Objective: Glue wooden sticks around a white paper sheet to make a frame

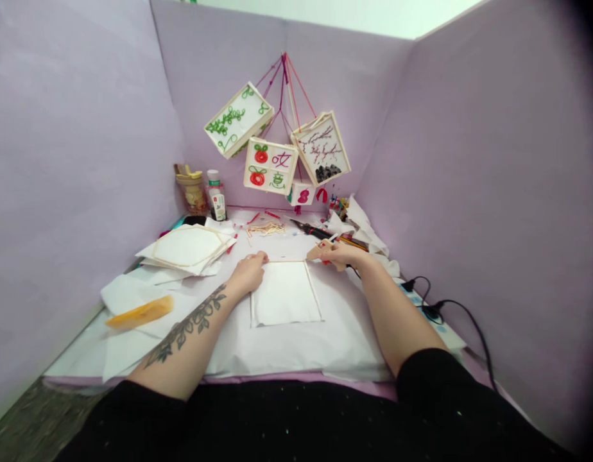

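Currently: lilac walls (450, 160) | white-covered table (287, 353) | left hand (248, 274): grip unclear | right hand (342, 255): clamps tan object (314, 252)

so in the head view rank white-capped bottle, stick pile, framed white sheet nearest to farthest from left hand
1. Framed white sheet, its far-left corner at the left hand
2. Stick pile, just beyond the hand
3. White-capped bottle, back left

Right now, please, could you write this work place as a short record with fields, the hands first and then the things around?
Left hand: at the sheet's upper left corner
Right hand: holds a tan tool, kind unclear, near the upper right corner
Sheet: white, flat, thin strips along edges
Beyond sheet: small sticks
Left side: papers, yellow piece
Right side: black plugs
Hanging: decorated boxes
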Demonstrator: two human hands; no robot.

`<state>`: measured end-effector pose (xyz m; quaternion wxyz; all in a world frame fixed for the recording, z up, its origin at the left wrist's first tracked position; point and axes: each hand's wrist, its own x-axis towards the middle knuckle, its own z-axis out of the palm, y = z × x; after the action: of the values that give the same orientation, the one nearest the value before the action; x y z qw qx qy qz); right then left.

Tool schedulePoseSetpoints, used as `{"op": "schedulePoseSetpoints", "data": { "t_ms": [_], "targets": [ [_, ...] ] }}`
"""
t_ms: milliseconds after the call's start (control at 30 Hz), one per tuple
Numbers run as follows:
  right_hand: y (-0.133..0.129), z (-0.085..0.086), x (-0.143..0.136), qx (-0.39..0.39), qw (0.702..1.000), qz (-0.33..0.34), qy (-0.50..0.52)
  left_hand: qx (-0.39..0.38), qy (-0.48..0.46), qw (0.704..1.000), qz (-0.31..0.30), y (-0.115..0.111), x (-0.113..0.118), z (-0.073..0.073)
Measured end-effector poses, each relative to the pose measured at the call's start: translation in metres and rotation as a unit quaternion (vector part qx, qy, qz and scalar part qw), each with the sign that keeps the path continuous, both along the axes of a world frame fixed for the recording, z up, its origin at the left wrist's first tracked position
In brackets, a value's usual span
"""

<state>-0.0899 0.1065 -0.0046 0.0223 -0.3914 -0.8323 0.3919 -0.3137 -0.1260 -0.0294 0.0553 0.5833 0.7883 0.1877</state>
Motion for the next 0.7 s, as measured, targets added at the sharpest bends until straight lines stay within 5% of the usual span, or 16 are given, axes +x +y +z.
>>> {"op": "schedulePoseSetpoints", "data": {
  "t_ms": [700],
  "targets": [
    [-0.0096,0.003,-0.0057,-0.01,1.0,0.005,-0.023,-0.013,-0.012,1.0,0.008,-0.0011,0.0021,0.0038]
  ]
}}
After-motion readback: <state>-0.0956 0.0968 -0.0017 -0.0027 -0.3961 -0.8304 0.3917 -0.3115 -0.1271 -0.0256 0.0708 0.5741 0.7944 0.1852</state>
